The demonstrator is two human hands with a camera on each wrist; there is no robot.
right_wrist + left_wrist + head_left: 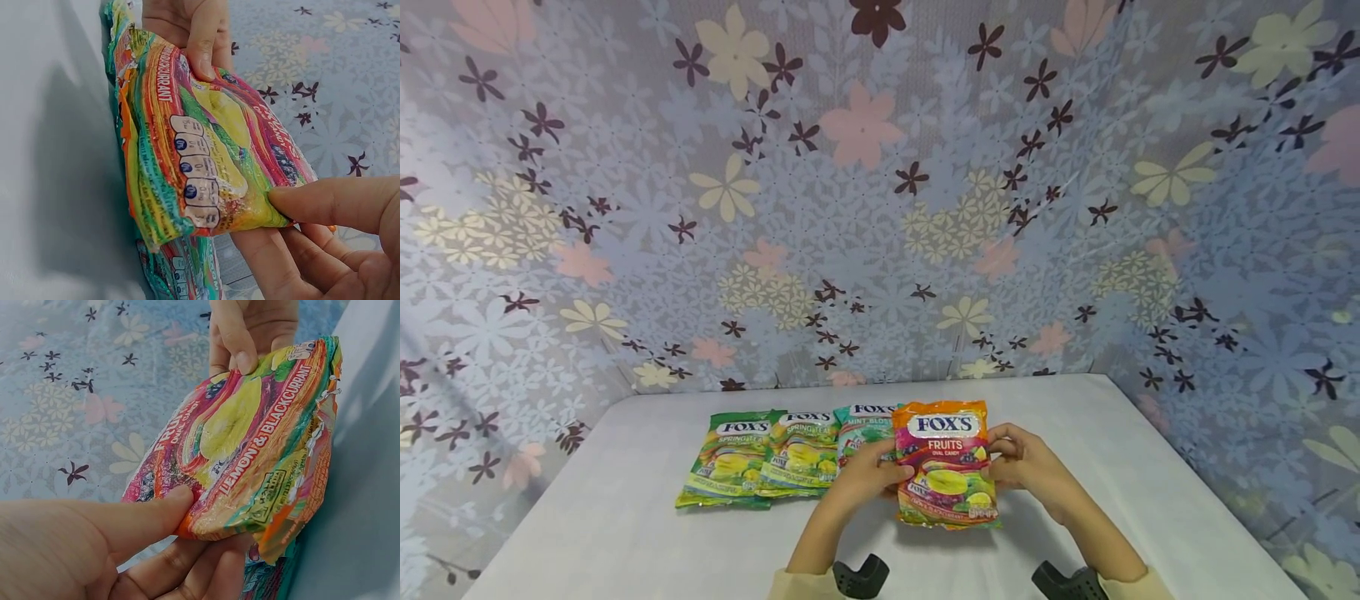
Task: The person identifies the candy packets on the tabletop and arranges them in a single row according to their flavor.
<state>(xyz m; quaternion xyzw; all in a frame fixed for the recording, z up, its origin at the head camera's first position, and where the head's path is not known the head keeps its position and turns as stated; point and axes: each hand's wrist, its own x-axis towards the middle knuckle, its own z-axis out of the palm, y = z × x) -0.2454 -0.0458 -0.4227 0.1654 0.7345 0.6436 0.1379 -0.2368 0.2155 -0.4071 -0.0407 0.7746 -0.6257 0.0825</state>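
Observation:
A Fox's Fruits candy bag, orange and purple with a lemon and blackcurrant label, is held upright between both hands. My left hand pinches its left edge, thumb on the front and fingers behind. On the opposite edge, my right hand grips the same way, as the right wrist view also shows. Behind the bag, partly covered by it and the left hand, lies a teal Mint Blossom candy bag. Two green Spring Tea candy bags, one in the middle and one farthest left, lie beside it.
The bags lie in an overlapping row on a white-covered table. A flowered cloth backdrop rises behind the table's far edge and along its sides. Dark wrist-worn devices sit on both wrists.

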